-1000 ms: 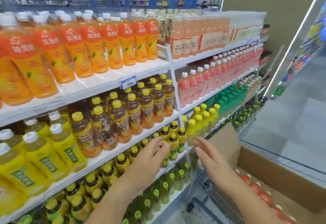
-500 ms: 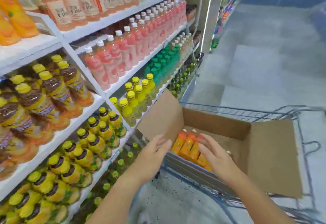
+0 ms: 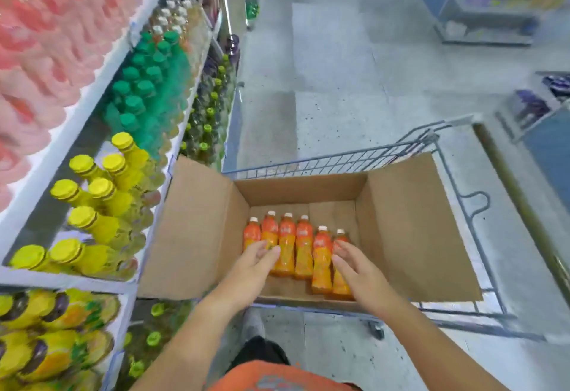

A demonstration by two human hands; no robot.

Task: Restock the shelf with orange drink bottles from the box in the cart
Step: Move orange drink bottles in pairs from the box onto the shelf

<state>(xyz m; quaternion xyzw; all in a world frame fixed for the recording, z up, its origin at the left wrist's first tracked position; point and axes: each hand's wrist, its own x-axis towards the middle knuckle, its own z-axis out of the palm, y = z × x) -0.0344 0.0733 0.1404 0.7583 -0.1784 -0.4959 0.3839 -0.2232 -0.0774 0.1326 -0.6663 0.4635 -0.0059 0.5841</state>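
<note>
An open cardboard box [image 3: 398, 224] sits in a wire shopping cart [image 3: 462, 202]. Several orange drink bottles [image 3: 303, 249] with white caps lie side by side on the box floor. My left hand [image 3: 257, 262] reaches into the box with straight fingers over the leftmost bottles. My right hand [image 3: 354, 267] is spread, fingers straight, over the two rightmost bottles. Neither hand grips a bottle. The shelf [image 3: 77, 119] runs along the left; its orange-drink row is out of view.
The shelf holds pink bottles [image 3: 46, 36], green-capped bottles [image 3: 145, 82] and yellow-capped bottles [image 3: 101, 193]. A box flap [image 3: 191, 230] leans toward the shelf. Grey floor [image 3: 339, 67] stretches ahead, with other racks [image 3: 487, 5] at the far right.
My view swung down from the shelf to the cart. Both hands moved from in front of the shelf into the box and now hover over the bottles.
</note>
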